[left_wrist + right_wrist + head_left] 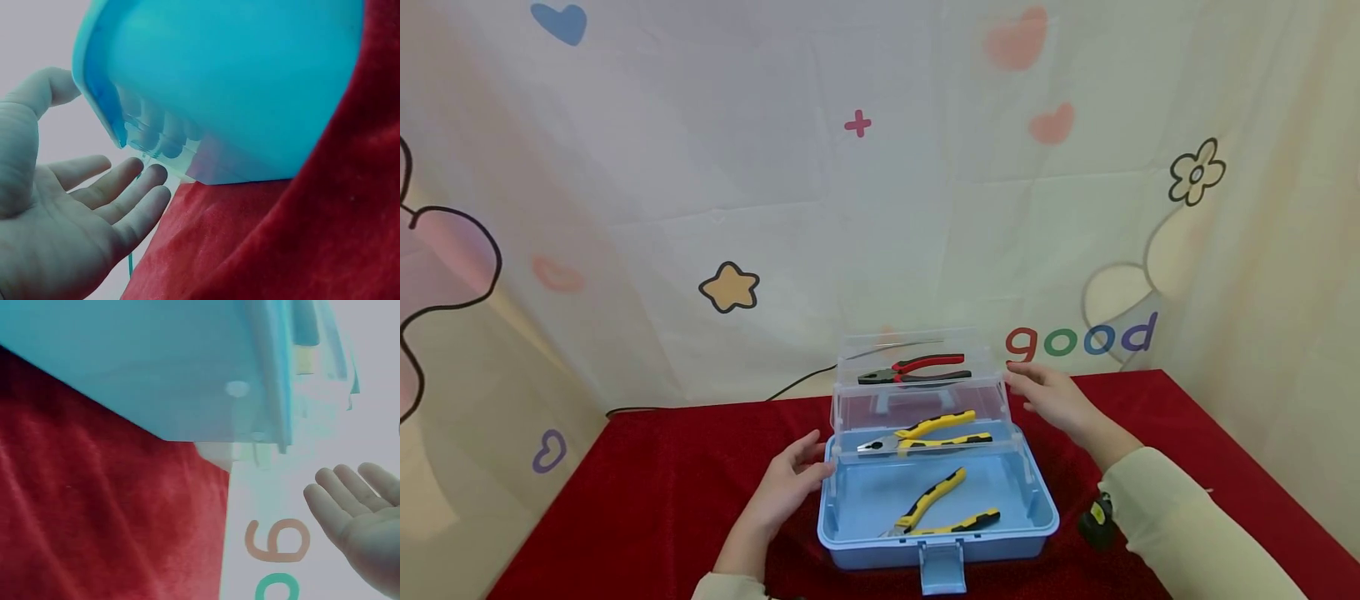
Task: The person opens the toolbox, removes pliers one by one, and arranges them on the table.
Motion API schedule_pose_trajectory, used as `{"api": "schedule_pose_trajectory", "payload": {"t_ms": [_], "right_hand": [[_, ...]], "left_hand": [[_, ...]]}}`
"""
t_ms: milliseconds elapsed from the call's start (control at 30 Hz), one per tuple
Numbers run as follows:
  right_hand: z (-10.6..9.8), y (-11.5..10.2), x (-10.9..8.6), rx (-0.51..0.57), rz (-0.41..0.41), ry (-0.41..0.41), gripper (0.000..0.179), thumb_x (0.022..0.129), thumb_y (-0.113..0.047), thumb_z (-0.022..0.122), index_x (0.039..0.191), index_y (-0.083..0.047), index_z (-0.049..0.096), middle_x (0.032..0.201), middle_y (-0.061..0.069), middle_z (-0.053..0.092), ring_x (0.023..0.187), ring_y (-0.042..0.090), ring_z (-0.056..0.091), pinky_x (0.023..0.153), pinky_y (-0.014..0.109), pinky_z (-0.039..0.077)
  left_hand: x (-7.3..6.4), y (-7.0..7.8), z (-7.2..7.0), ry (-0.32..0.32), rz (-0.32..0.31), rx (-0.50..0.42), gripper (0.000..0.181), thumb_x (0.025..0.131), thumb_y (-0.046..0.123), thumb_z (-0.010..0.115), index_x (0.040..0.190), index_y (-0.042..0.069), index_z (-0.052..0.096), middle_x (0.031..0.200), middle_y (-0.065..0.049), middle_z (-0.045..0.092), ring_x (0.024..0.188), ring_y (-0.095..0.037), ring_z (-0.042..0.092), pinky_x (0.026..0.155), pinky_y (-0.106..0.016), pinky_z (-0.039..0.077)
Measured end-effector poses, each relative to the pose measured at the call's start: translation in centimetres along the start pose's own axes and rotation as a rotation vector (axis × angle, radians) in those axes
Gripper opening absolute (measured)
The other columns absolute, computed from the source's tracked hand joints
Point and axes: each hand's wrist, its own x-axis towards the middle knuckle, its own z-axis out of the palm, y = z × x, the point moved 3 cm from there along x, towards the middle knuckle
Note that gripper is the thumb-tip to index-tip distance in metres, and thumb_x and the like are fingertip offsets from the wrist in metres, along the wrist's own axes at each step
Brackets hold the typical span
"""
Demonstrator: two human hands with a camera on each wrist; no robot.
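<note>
I see the left hand [786, 483] loose and empty at the left of the blue toolbox [1000, 550], the right hand [1054, 402] likewise beside its clear trays [854, 410], best moved evenly from both ends so the red-handled pliers [929, 362] and yellow-handled pliers [936, 423] in them don't slide.

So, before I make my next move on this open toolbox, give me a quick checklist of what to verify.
1. Hands free of tools: ok. Left hand and right hand are both empty.
2. Red-and-black pliers in the upper clear tray: ok.
3. Handles closed on the yellow-and-black pliers in the bottom of the blue toolbox: not ok, they are spread apart.
4. Front latch fastened: not ok, it hangs down.
5. Left thumb clear of the toolbox rim: cannot tell; it is right at the edge.
</note>
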Motion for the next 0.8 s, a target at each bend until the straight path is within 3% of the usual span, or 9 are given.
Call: {"api": "schedule_pose_trajectory", "payload": {"t_ms": [300,600,800], "right_hand": [[-0.7,-1.9,0.3,-0.095,-0.049,0.078,0.060,0.096,-0.042,0.046,0.141,-0.004,0.039,0.141,0.024,0.043,0.121,0.041,0.050,0.096,0.049,0.047],[-0.8,-3.3,1.1,-0.171,-0.130,0.076,0.055,0.096,-0.036,0.051,0.137,-0.001,0.044,0.134,0.024,0.050,0.121,0.041,0.050,0.097,0.051,0.046],[-0.9,-4.4,1.9,-0.209,-0.127,0.080,0.053,0.096,-0.036,0.051,0.135,-0.001,0.046,0.132,0.024,0.050,0.117,0.040,0.052,0.093,0.048,0.050]], "left_hand": [[-0.5,-0.2,0.4,-0.017,0.019,0.007,0.067,0.085,0.018,0.066,0.143,0.003,0.038,0.135,-0.020,0.050,0.103,-0.022,0.060,0.087,-0.041,0.054],[-0.5,-0.8,0.5,-0.017,0.038,-0.030,0.065,0.082,0.010,0.065,0.142,0.005,0.040,0.131,-0.016,0.054,0.096,-0.021,0.059,0.082,-0.038,0.056],[-0.5,-0.9,0.5,-0.041,0.045,-0.051,0.063,0.084,0.010,0.063,0.143,0.007,0.040,0.132,-0.016,0.054,0.098,-0.022,0.060,0.082,-0.039,0.057]]}}
